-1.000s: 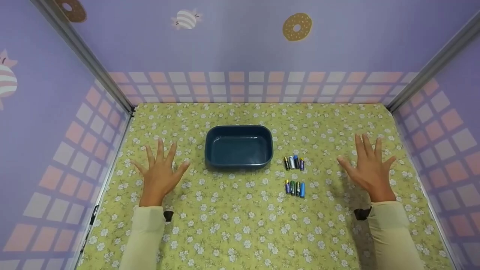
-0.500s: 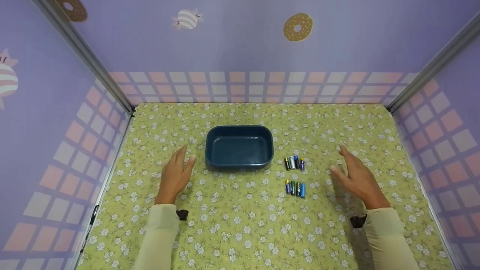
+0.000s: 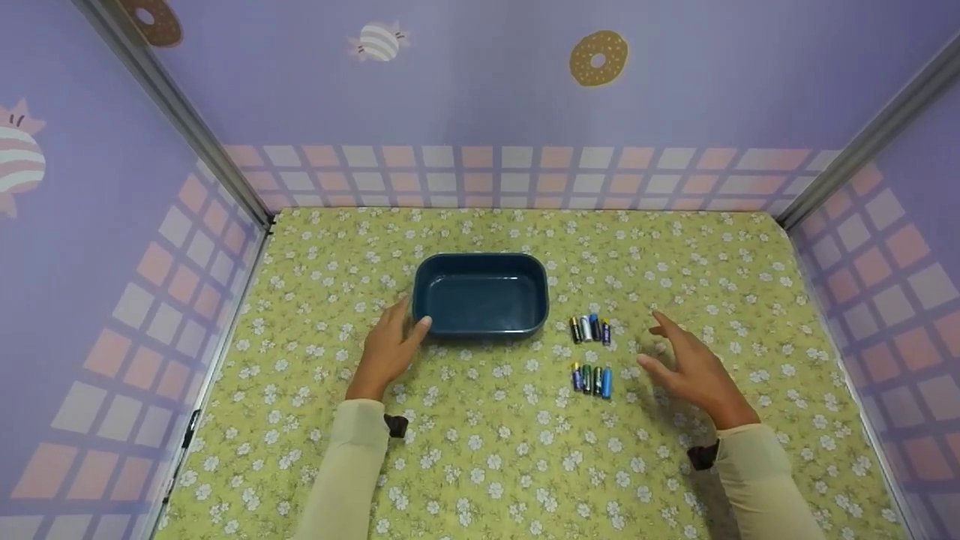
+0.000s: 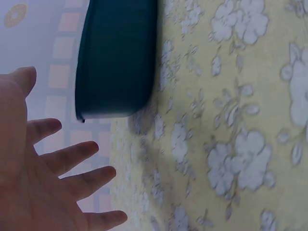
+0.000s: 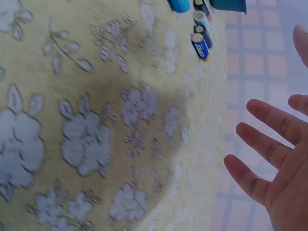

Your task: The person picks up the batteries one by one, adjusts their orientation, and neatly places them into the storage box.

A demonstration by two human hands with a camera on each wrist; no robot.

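A dark teal plastic basin (image 3: 480, 334), rectangular with rounded corners, stands on the flowered cloth with nothing inside. My left hand (image 3: 386, 349) is at its left end, thumb tip overlapping the near-left rim in the head view. In the left wrist view the fingers (image 4: 82, 156) are spread and extended beside the basin (image 4: 115, 62). To the right of the basin lie two short rows of batteries, a back row (image 3: 591, 330) and a front row (image 3: 592, 381). My right hand (image 3: 697, 371) hovers right of them, fingers apart and holding nothing; the right wrist view shows some batteries (image 5: 201, 45) beyond it.
The yellow-green flowered cloth (image 3: 480, 450) covers the tabletop. Purple printed panels close in the back (image 3: 480, 97), the left (image 3: 97, 262) and the right side (image 3: 892, 262).
Both hands have moved inward and their spread fingers have drawn closer together. The left has come up to the basin, the right nearer the batteries. Basin and batteries keep their places.
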